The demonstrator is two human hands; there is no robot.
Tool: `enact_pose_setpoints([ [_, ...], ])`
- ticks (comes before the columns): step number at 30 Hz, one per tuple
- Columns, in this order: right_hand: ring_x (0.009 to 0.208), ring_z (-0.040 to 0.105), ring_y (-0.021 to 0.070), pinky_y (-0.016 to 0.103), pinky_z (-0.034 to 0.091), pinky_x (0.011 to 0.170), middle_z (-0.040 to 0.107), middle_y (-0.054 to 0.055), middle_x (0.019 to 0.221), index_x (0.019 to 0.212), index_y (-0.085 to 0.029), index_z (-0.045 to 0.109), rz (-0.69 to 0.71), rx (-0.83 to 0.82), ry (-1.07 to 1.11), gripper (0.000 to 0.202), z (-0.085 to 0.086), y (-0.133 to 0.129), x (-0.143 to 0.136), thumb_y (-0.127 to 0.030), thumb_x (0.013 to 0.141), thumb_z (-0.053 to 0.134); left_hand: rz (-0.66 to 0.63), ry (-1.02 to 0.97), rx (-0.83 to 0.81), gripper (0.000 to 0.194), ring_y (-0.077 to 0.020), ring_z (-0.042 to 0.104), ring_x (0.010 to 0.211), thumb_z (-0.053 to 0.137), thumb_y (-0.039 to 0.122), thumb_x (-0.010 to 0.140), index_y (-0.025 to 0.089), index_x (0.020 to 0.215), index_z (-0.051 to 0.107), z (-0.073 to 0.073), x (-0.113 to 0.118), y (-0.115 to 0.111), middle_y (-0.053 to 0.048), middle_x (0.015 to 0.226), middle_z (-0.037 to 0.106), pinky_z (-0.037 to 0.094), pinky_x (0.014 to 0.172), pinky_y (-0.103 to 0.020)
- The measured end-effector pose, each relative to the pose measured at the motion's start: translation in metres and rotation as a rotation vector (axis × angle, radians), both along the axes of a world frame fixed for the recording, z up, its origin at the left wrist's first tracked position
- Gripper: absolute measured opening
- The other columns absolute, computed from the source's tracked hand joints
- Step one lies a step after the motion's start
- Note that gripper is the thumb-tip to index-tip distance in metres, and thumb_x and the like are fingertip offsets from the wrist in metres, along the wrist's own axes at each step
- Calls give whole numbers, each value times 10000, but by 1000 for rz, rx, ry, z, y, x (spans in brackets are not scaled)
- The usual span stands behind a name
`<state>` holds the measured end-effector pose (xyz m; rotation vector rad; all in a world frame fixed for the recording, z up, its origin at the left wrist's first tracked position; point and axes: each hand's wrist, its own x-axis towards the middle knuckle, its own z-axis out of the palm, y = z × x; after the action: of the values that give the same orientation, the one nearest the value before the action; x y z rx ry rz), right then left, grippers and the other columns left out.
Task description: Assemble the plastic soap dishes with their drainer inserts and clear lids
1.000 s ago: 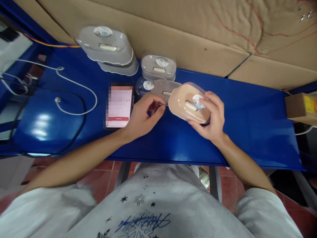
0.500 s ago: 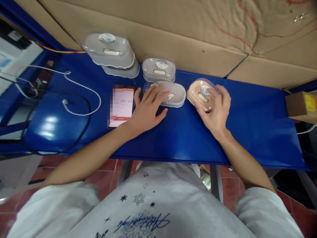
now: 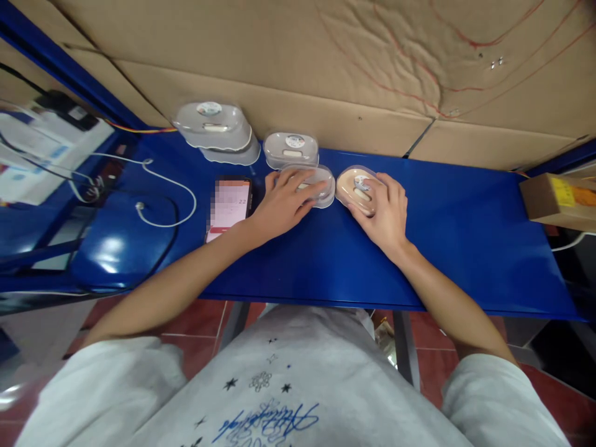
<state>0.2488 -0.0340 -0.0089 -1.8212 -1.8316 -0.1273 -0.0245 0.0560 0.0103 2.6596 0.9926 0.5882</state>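
Note:
My left hand (image 3: 286, 202) lies over a clear-lidded white oval container (image 3: 325, 187), its fingers wrapped across the lid. My right hand (image 3: 384, 214) grips a beige oval container (image 3: 352, 186) with a clear lid and a round label, thumb on the near edge and fingers on top. The two containers sit side by side, almost touching. Just behind the white one stands another clear-lidded container (image 3: 292, 149) with a round label. Farther left, two more are stacked, the upper one (image 3: 215, 124) covering much of the lower one (image 3: 237, 155).
A phone (image 3: 230, 208) lies left of my left hand on the blue table (image 3: 316, 267). White and black cables (image 3: 193, 198) run across the left side. Cardboard (image 3: 279, 87) lines the back. A cardboard box (image 3: 544, 198) stands at the right edge.
The camera view has shifted. My left hand now lies more fully on the white container, whose lid looks lined up with its base. My right hand still grips the beige container.

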Motion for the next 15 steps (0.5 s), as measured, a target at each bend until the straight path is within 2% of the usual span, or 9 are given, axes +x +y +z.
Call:
enact_pose_setpoints([
  [2, 1535, 515, 432, 657, 471, 1219, 579, 195, 1641, 1477, -249, 602, 8, -15, 3, 599, 0, 1, 1, -617, 1010, 684, 3, 7, 20, 472, -445, 472, 1599, 613, 324, 1083, 317, 1549, 691, -1, 0, 3, -173, 1674, 599, 238, 1309, -757],
  [4, 1528, 518, 436, 663, 487, 1204, 583, 198, 1636, 1481, -247, 596, 14, -27, -3, 593, 0, 2, 2, -604, 1015, 675, -7, 23, 22, 497, -433, 449, 1625, 635, 344, 1077, 301, 1571, 664, -2, 1, 7, -187, 1674, 589, 218, 1335, -744],
  [8, 1505, 527, 447, 689, 520, 1162, 584, 206, 1630, 1487, -236, 583, 21, -31, 3, 576, -2, 3, 2, -565, 1019, 652, -78, 6, 6, 504, -380, 489, 1608, 594, 400, 1106, 277, 1593, 632, -4, 3, 19, -192, 1665, 582, 310, 1335, -655],
  [12, 1492, 523, 449, 692, 528, 1149, 567, 217, 1633, 1483, -221, 578, 36, -43, 25, 557, -3, 5, 1, -500, 1009, 669, -72, -33, -24, 540, -362, 540, 1561, 579, 502, 1117, 269, 1603, 620, -1, 2, 28, -185, 1644, 607, 369, 1304, -594],
  [15, 1498, 509, 450, 686, 521, 1161, 554, 226, 1635, 1488, -204, 568, 41, -64, 27, 564, -2, 4, 0, -471, 1005, 683, -86, -13, -5, 522, -364, 542, 1565, 618, 488, 1098, 280, 1575, 656, -1, 1, 29, -179, 1641, 617, 354, 1312, -589],
])
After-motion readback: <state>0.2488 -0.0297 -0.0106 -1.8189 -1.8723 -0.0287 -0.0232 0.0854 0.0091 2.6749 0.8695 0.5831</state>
